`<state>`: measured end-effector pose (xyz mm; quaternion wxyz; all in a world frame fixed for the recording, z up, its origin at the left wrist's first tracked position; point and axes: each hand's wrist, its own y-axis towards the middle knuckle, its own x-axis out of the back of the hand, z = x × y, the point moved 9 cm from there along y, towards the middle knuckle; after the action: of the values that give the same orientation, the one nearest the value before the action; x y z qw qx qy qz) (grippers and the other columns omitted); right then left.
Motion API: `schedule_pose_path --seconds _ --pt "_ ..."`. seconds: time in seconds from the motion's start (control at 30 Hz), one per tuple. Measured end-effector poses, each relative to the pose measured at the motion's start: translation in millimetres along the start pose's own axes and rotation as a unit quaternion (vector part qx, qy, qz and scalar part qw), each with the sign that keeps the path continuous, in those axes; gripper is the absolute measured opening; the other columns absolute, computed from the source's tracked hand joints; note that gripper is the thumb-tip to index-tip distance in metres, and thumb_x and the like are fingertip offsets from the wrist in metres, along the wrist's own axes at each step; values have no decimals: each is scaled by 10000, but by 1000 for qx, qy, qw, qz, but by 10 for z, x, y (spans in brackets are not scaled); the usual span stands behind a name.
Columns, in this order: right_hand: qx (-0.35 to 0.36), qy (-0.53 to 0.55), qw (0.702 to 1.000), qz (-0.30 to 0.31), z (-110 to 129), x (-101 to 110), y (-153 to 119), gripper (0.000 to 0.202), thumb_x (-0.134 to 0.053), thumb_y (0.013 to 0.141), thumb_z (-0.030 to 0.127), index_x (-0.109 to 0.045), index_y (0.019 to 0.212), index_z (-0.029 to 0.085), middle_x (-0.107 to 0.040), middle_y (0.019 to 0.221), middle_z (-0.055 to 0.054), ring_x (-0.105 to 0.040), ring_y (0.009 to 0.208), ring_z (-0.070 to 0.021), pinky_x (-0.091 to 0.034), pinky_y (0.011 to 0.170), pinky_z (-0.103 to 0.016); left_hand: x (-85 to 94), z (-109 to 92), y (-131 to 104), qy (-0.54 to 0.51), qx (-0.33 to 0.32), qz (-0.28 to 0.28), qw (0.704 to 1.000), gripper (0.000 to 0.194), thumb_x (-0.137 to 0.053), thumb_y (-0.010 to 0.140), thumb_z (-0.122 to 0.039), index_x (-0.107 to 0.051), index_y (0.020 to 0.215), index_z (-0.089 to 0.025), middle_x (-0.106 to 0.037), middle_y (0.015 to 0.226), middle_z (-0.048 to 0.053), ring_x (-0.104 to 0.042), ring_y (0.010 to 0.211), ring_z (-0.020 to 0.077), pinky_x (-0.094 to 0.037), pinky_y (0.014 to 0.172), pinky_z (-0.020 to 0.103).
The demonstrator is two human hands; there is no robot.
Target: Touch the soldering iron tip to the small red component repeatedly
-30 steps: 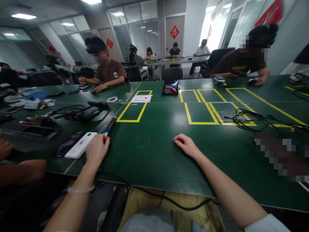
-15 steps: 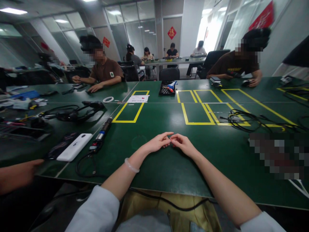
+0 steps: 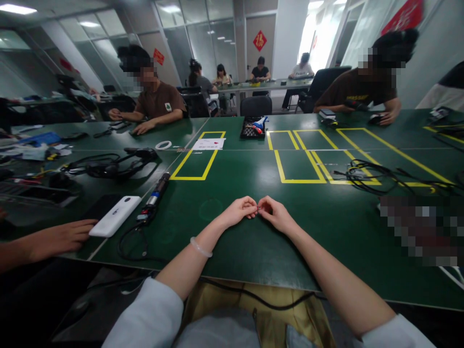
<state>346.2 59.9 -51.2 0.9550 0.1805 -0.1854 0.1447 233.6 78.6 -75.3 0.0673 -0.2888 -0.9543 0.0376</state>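
Over the green table (image 3: 232, 256), near its front edge, my left hand (image 3: 239, 211) and my right hand (image 3: 274, 213) meet at the fingertips. Both are closed in a pinch. Between the fingertips is something tiny (image 3: 258, 209), too small to make out. A pale bracelet (image 3: 200, 247) circles my left wrist. To the left of my hands lies a black and silver cylindrical tool (image 3: 154, 198) with a cable. Further left is a white power bank (image 3: 115, 216).
Another person's hand (image 3: 68, 238) rests beside the power bank. Black cables (image 3: 366, 173) lie at the right, a headset with cables (image 3: 123, 163) at the left. A black tray (image 3: 253, 133) with tools and a white paper (image 3: 208, 144) sit further back. Two people sit across the table.
My left fingers have curled in more, and the fingertips still meet. The other person's hand at the left has moved right, to the power bank. The view has shifted slightly.
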Motion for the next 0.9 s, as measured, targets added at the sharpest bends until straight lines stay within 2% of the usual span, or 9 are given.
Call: schedule_pose_path --seconds 0.17,0.33,0.53,0.7,0.9 --pt "-25 -1 1000 -14 -62 27 10 183 -586 846 352 -579 911 180 -603 782 -7 -548 676 -131 -437 630 -253 30 -46 -20 8 -19 -13 1000 341 -685 753 -408 -542 922 -148 -582 807 -1 -567 701 87 -477 663 245" --pt "-28 -5 1000 -10 -78 19 20 142 -610 820 313 -589 867 181 -584 723 7 -524 638 -125 -421 605 -244 22 -87 -29 25 -41 -28 998 320 -699 734 -363 -537 908 -149 -568 826 -7 -549 674 70 -472 627 222" --pt "-20 3 1000 -22 -68 36 23 156 -619 799 260 -561 924 187 -606 783 -5 -557 677 -137 -440 636 -259 46 -41 -17 10 -33 -40 999 326 -714 722 -334 -528 909 -144 -601 869 14 -577 702 75 -490 652 234" --pt "-20 3 1000 -16 -97 22 24 114 -615 797 263 -573 871 187 -597 765 -5 -543 677 -137 -436 638 -262 45 -21 -20 10 -29 -34 999 319 -713 724 -319 -528 913 -141 -597 848 8 -570 697 74 -487 658 235" --pt "-38 26 999 -14 -172 22 34 120 -615 789 281 -574 845 183 -554 701 18 -503 620 -120 -411 597 -244 105 -60 -59 51 -9 -27 998 365 -678 755 -393 -551 997 -150 -609 917 42 -591 768 110 -494 668 254"
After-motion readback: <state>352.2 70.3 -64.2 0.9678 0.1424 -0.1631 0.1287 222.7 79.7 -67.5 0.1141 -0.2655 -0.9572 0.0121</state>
